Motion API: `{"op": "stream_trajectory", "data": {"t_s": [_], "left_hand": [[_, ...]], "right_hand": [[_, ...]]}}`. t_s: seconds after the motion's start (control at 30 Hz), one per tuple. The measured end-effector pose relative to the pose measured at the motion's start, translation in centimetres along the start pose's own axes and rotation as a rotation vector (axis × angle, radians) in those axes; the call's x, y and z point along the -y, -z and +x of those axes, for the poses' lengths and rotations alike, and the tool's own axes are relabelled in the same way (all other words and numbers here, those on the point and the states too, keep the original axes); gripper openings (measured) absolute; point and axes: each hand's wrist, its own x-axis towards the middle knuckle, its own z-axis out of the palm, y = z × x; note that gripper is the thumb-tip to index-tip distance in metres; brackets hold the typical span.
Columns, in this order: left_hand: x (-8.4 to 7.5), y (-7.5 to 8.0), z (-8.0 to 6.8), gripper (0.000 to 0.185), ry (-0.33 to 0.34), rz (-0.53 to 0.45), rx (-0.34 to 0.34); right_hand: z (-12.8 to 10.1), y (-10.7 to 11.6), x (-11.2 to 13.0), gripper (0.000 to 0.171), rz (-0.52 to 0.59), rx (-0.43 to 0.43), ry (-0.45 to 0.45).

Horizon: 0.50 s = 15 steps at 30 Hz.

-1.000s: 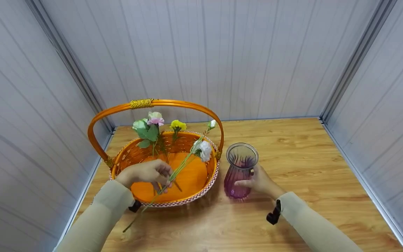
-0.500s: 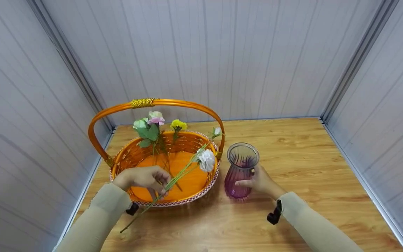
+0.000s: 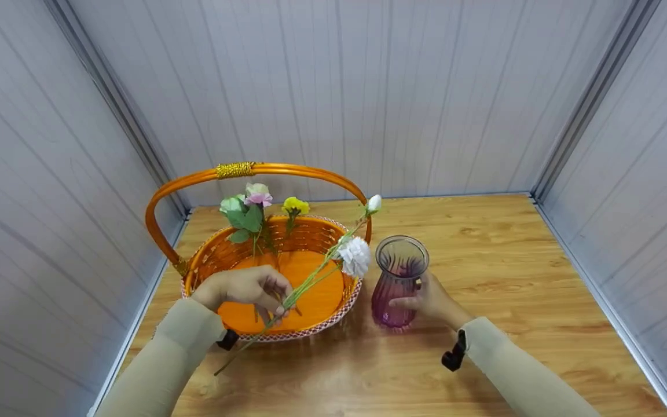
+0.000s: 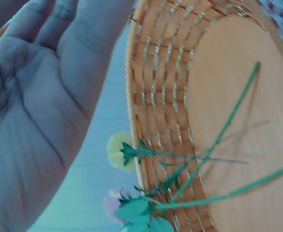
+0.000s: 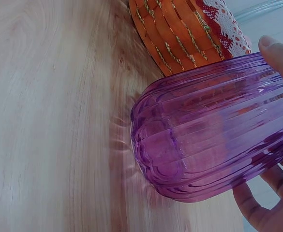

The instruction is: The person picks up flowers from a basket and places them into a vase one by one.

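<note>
Over the basket's front half, my left hand pinches the thin green stems of a white flower with a white bud above it. The blossoms lean to the right, near the vase mouth, and the stem ends hang past the basket's front rim. My right hand grips a ribbed glass vase, clear at the top and purple below, from its right side. Upright on the table, the vase shows its base in the right wrist view. What the left fingers hold is out of sight in the left wrist view.
The orange woven basket with a tall arched handle stands left of the vase. Inside it lean a yellow flower, a pink flower and a pale green rose. Panel walls enclose the wooden table.
The white flower and bud have swung right and slightly up, toward the vase, with my left hand shifting a little right. My right hand and the vase have stayed put.
</note>
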Motion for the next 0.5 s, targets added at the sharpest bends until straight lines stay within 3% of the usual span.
{"op": "stream_trajectory", "data": {"t_s": [0.33, 0.5], "left_hand": [[-2.5, -0.4, 2.8, 0.016, -0.175, 0.027, -0.092], [-3.8, -0.4, 4.1, 0.016, -0.227, 0.003, -0.163]], "right_hand": [[-0.1, 0.0, 0.3, 0.103, 0.008, 0.000, 0.048], [-0.2, -0.1, 0.5, 0.108, 0.018, -0.008, 0.008]]}}
